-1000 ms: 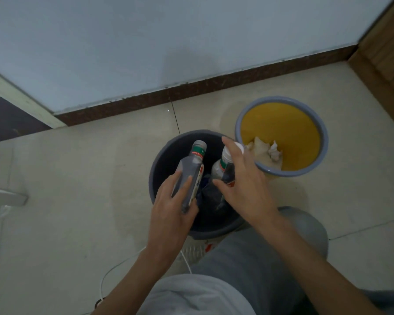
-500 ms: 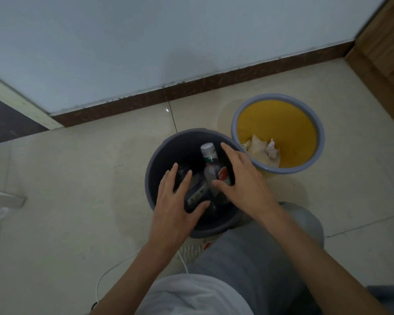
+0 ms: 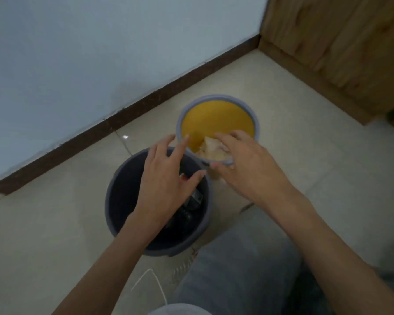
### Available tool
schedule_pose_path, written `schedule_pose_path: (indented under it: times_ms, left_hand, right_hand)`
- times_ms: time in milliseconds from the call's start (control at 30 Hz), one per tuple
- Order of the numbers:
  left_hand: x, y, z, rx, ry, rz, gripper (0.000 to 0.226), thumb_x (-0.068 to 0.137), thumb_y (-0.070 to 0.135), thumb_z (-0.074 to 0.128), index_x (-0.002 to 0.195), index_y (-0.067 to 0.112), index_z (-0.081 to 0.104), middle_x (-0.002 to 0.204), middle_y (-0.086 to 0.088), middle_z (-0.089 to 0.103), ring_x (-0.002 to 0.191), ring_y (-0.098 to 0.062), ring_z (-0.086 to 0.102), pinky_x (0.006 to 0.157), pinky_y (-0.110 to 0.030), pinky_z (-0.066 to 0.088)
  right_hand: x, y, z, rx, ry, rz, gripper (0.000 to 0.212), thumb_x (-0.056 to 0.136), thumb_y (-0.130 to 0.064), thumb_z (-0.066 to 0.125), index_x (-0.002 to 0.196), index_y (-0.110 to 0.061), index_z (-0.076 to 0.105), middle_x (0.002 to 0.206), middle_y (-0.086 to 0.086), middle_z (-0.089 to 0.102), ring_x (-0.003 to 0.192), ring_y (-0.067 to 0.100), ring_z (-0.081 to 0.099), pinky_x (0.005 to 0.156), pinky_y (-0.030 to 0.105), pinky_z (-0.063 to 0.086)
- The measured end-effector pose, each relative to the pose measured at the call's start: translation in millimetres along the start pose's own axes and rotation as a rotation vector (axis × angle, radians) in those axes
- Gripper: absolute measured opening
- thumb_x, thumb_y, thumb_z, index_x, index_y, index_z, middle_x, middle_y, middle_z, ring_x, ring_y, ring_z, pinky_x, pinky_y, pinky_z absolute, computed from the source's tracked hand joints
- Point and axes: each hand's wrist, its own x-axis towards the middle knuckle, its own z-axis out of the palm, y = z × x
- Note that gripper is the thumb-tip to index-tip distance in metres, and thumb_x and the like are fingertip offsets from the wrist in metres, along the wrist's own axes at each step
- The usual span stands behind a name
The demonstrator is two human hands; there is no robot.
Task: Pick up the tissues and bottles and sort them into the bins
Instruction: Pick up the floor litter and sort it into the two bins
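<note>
Hovering over the two bins, both hands are spread and grasp nothing. My left hand (image 3: pixel 166 178) hangs with fingers apart above the dark bin (image 3: pixel 127 196). My right hand (image 3: pixel 250 171) reaches over the near rim of the yellow bin (image 3: pixel 216 119), thumb outside the rim and fingers extended above the contents; I cannot tell whether the fingertips touch them.

The tissues (image 3: pixel 210 147) lie crumpled in the near part of the yellow bin, just ahead of and below the right fingers, so the right hand is plainly the nearer one to them. The bottles (image 3: pixel 192 200) lie in the dark bin under the left palm and wrist, mostly hidden. The visible part suggests a long axis slanting from near to far, but I cannot say so firmly.

The two bins stand touching, or nearly so, rim to rim, the yellow one farther and to the right. By my judgement each kind of item is already in its own bin, and any further move is a straight withdrawal upward.

Both bins rest on a pale tiled floor (image 3: pixel 55 223) close to a white wall (image 3: pixel 77 64) with a dark skirting board (image 3: pixel 146 105). A wooden cabinet (image 3: pixel 339 53) closes the corner at right. A grey trouser leg (image 3: pixel 237 258) and a thin white cable (image 3: pixel 156 280) lie nearest me.
</note>
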Motion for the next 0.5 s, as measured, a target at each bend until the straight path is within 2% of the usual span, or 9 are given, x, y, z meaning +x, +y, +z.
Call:
schedule_pose_path:
  times_ms: [100, 267, 400, 500]
  left_hand:
    - [31, 44, 1, -0.039, -0.038, 0.189, 0.082, 0.089, 0.060, 0.072, 0.157, 0.027, 0.040, 0.162, -0.007, 0.036, 0.146, -0.032, 0.037, 0.114, -0.056, 0.042]
    - [43, 112, 14, -0.041, -0.049, 0.404, 0.078, 0.086, 0.059, 0.073, 0.152, 0.027, 0.048, 0.158, -0.010, 0.042, 0.143, -0.036, 0.042, 0.112, -0.057, 0.044]
    - [22, 132, 19, -0.055, -0.115, 0.435, 0.080, 0.087, 0.064, 0.070, 0.154, 0.029, 0.046, 0.160, -0.008, 0.040, 0.145, -0.036, 0.038, 0.114, -0.057, 0.041]
    - [-11, 128, 25, -0.088, -0.143, 0.405, 0.081, 0.087, 0.060, 0.075, 0.155, 0.028, 0.046, 0.159, -0.007, 0.040, 0.146, -0.032, 0.037, 0.116, -0.055, 0.040]
  right_hand:
    - [-40, 22, -51, -0.076, 0.127, 0.152, 0.059, 0.096, -0.042, 0.068, 0.149, -0.023, 0.051, 0.149, 0.009, 0.048, 0.132, 0.032, 0.053, 0.105, 0.045, 0.049]
    - [-118, 51, -128, -0.235, 0.134, 0.394, 0.056, 0.101, -0.047, 0.061, 0.152, -0.029, 0.045, 0.147, 0.004, 0.050, 0.130, 0.031, 0.054, 0.106, 0.051, 0.048]
    - [-150, 73, -136, -0.221, 0.105, 0.510, 0.059, 0.100, -0.048, 0.061, 0.154, -0.031, 0.044, 0.149, 0.002, 0.050, 0.131, 0.030, 0.055, 0.107, 0.051, 0.049]
    - [-168, 88, -97, -0.169, 0.067, 0.574, 0.058, 0.100, -0.046, 0.063, 0.152, -0.028, 0.047, 0.148, 0.007, 0.051, 0.131, 0.035, 0.055, 0.107, 0.054, 0.048]
